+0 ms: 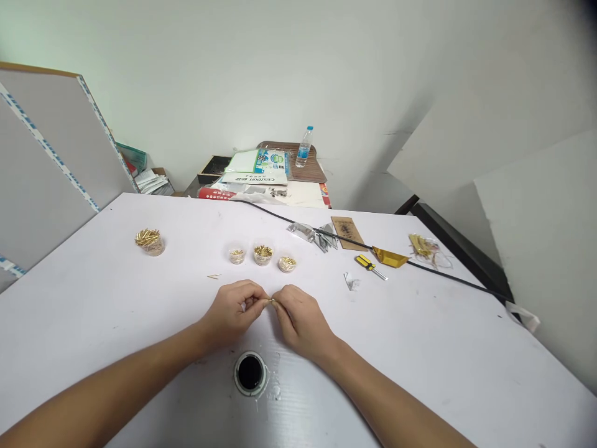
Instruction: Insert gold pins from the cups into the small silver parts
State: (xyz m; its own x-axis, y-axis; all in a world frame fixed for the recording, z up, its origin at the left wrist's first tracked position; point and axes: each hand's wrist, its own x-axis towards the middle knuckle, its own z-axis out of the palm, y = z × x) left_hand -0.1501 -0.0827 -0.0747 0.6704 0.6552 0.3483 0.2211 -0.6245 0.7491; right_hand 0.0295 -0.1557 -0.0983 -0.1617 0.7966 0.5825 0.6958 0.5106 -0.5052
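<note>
Both hands meet over the white table and pinch a tiny brass-coloured pin (pixel 271 300). Thumb and fingertips of my left hand (pixel 237 309) close on its left end. On the other end, the fingers of my right hand (pixel 301 317) are pressed together, hiding most of the piece. Beyond the hands stand three small clear cups of brass-coloured parts: the left cup (pixel 237 256), the middle cup (pixel 263 253) and the right cup (pixel 287 264). A few loose thin pins (pixel 214 276) lie left of them. Close to my body is a round pot (pixel 250 373) with a dark inside.
A heaped cup of brass pins (pixel 150 241) stands far left. On the right lie a yellow-black screwdriver (pixel 370 266), a cardboard piece (pixel 349 233), silver packets (pixel 313 234) and a bag of brass parts (pixel 426 249). A black cable (pixel 438 272) crosses the table. Behind stands a water bottle (pixel 304 148).
</note>
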